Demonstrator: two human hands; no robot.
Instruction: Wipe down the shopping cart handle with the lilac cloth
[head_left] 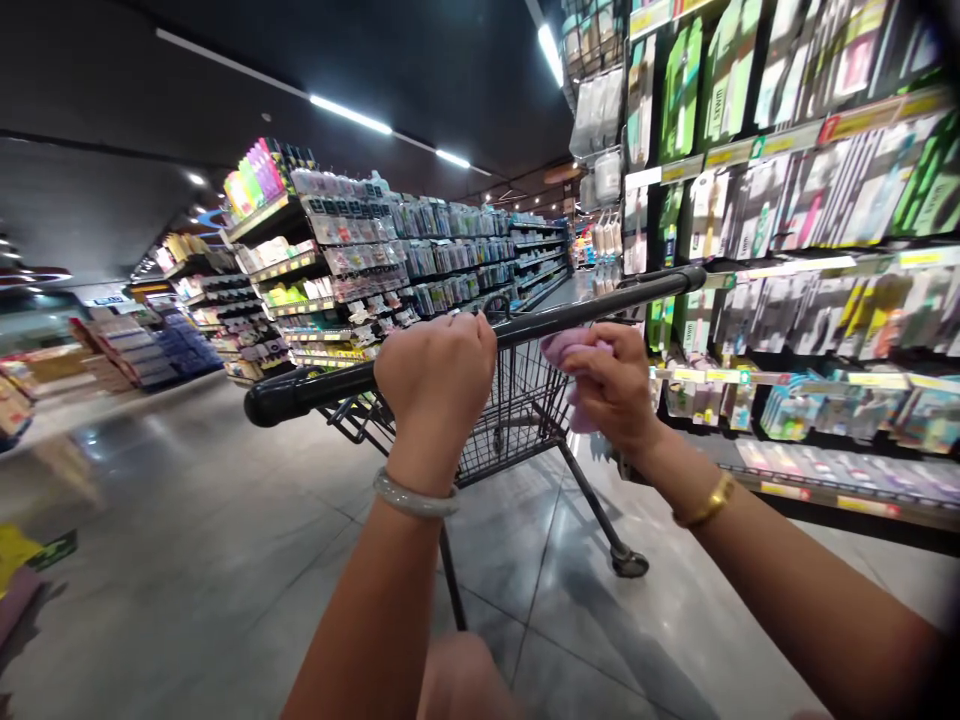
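My left hand (435, 375) is closed in a fist around the black handle bar (300, 392) of a wire shopping cart (517, 415); a pale bangle sits on that wrist. Just below the bar to the right, my right hand (615, 390) is closed on a pale purple cloth (570, 348) that touches the bar. A gold bracelet is on the right wrist. The cart's basket is partly hidden behind my hands, and one rear wheel (628, 563) shows on the tiled floor.
A shelf unit (810, 260) of hanging packaged goods stands close on the right. Another shelving row (360, 260) runs along the left of the aisle ahead. Stacked boxes (142, 350) stand at far left. Grey tiled floor (187, 540) spreads left and forward.
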